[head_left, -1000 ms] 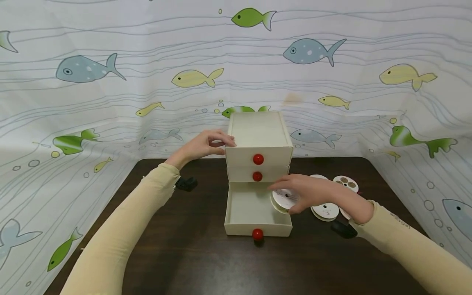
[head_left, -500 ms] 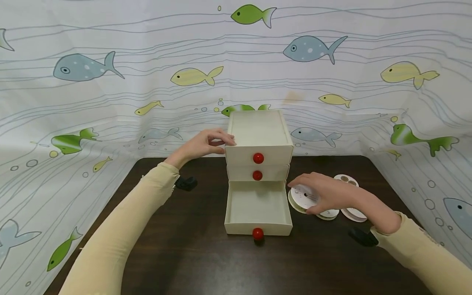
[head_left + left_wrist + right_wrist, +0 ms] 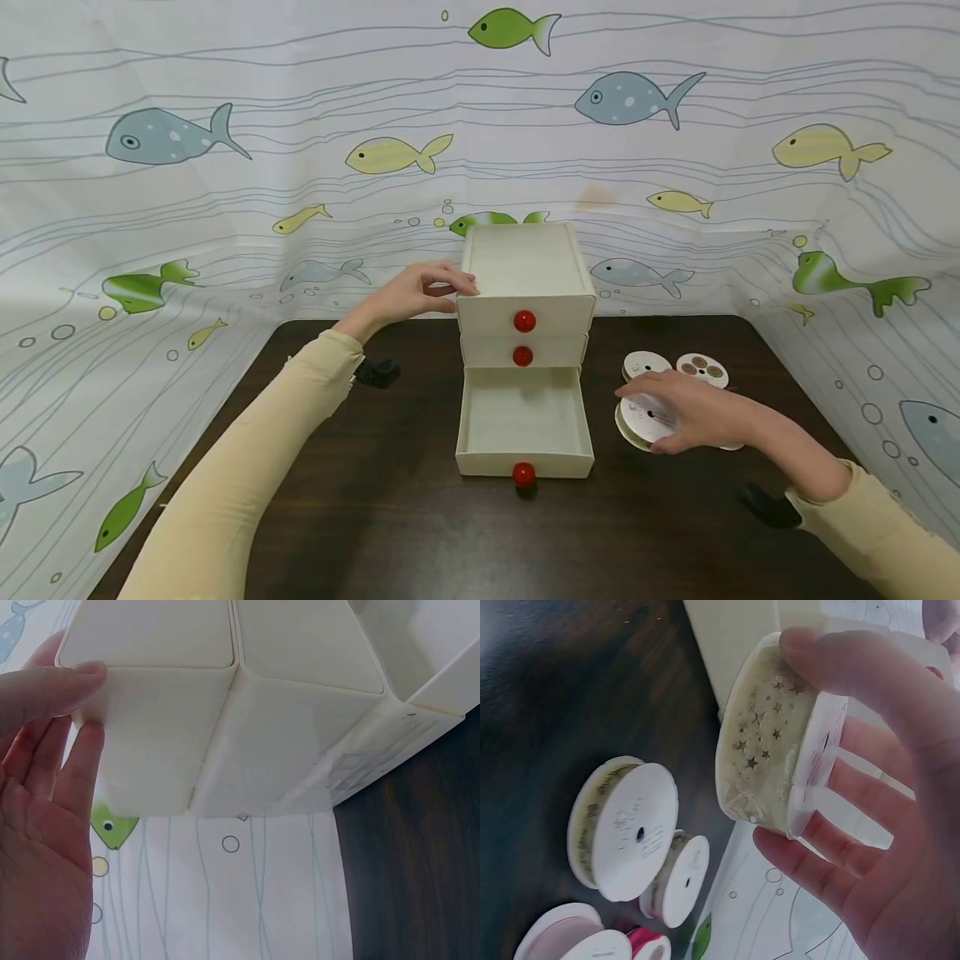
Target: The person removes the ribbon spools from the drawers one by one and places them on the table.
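My right hand (image 3: 697, 408) holds a white ribbon spool (image 3: 772, 742) between thumb and fingers, its pale ribbon dotted with small stars. In the head view this spool overlaps other spools to the right of a white drawer cabinet (image 3: 525, 260). The cabinet has three drawers with red ball knobs. Pulled out at the bottom is the lowest drawer (image 3: 487, 464), its pale inside showing. My left hand (image 3: 408, 296) grips the cabinet's upper left front edge. In the left wrist view, the left thumb and one fingertip lie on the cabinet's side, with other fingers partly hidden behind its top edge.
More spools stand on the dark table (image 3: 360, 517) at the right: a white-faced spool (image 3: 634, 832), a smaller spool (image 3: 684, 881), a pinkish spool (image 3: 562, 926) and a red one (image 3: 656, 949). A fish-print cloth (image 3: 300, 100) hangs behind and along both sides.
My right hand has carried the spool from over the lowest drawer rightward, out past the drawer's side to the other spools. The left hand stays at the cabinet's edge.
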`<state>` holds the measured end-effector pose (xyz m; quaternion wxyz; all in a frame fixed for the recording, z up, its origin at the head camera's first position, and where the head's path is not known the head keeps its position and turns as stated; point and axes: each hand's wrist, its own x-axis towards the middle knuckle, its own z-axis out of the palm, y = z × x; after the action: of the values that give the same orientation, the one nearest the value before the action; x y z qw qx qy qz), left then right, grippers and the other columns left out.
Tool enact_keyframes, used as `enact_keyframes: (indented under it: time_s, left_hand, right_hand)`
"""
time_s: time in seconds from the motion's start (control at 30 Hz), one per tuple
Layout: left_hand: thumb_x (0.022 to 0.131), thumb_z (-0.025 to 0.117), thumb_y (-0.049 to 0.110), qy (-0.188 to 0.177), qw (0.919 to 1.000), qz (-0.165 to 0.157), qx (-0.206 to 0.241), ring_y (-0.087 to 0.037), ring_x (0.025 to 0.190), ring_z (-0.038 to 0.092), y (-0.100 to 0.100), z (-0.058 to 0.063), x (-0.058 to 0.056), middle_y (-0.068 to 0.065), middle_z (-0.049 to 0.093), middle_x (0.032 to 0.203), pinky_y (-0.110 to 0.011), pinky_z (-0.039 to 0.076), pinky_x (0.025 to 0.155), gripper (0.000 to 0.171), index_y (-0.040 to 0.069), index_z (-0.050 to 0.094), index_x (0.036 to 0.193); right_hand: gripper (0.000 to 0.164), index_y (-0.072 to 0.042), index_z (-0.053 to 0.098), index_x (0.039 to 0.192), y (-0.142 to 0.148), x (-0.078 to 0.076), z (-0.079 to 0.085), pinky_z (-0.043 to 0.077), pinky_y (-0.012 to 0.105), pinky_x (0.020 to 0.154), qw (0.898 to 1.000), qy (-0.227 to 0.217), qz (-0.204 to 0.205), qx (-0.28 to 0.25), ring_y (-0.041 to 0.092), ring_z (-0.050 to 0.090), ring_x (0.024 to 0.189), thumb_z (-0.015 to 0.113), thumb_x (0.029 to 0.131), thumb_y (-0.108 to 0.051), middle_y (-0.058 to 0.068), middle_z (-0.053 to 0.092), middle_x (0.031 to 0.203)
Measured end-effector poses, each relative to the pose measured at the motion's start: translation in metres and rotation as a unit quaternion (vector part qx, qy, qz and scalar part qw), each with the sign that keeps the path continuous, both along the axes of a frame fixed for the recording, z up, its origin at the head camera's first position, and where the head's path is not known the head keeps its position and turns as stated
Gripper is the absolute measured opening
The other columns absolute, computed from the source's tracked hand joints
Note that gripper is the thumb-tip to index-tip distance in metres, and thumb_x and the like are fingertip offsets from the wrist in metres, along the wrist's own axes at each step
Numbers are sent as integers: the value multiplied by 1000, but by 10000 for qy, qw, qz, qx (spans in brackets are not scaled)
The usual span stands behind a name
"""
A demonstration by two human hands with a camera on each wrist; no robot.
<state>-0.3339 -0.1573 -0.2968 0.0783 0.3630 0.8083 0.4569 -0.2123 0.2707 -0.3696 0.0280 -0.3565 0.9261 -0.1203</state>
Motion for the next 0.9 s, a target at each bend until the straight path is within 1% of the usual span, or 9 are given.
enact_keyframes:
  time_s: [0.2,0.27,0.37,0.43,0.6,0.73,0.8,0.9]
  left_hand:
    - [88,69,-3,-2,10000,-10,-4,-25,140,46,0,0,-1,-15,60,130,-45,41,117,29,-1,71,116]
    - [88,68,-3,0,10000,-26,0,-25,140,46,0,0,-1,-16,59,130,-45,41,117,29,-1,70,117]
    - [88,69,-3,-10,10000,-27,10,-26,140,46,0,0,0,-16,59,130,-44,42,117,29,-1,70,117]
    - [88,69,-4,-27,10000,-15,18,-25,140,46,0,0,0,-16,59,130,-44,42,117,29,-1,71,116]
    - [88,68,-3,-22,10000,11,-5,-25,140,46,0,0,1,-16,59,131,-43,42,117,29,-1,70,117]
    - [89,68,-2,10,10000,2,-21,-25,140,46,0,-1,0,-17,59,131,-44,42,117,29,-1,70,117]
    - [89,68,-2,8,10000,5,-14,-25,140,46,0,-2,-1,-16,59,130,-44,42,117,29,-1,70,117]
    - [88,68,-3,6,10000,17,10,-25,140,46,0,-1,0,-16,59,129,-45,42,117,29,-1,70,117]
  right_hand:
    - [70,-24,58,134,7,4,-6,52,35,90,9998,-176,-118,15,18,56,117,87,71,-35,-5,61,134]
    - [70,-23,59,134,10,6,-7,53,34,90,9996,-251,-140,-22,17,56,117,87,71,-36,-5,61,134]
    - [70,-22,59,133,14,9,-10,53,28,88,9994,-308,-148,-59,15,56,114,87,71,-37,-5,61,132]
    - [69,-22,59,133,16,11,-12,54,26,86,9994,-297,-163,-67,14,55,112,87,71,-37,-5,60,131]
    - [70,-24,59,132,20,16,-20,56,28,86,9995,-227,-227,-62,17,54,113,87,70,-39,-3,57,130]
    - [70,-26,59,132,24,18,-27,56,28,85,9996,-179,-198,-97,15,54,111,88,70,-38,-4,57,129]
    - [69,-26,59,132,25,19,-30,56,28,86,9998,-113,-153,-95,14,55,110,88,70,-37,-5,58,128]
    - [70,-26,59,133,28,21,-34,56,33,90,9997,-166,-126,-88,16,56,113,87,70,-37,-5,58,129]
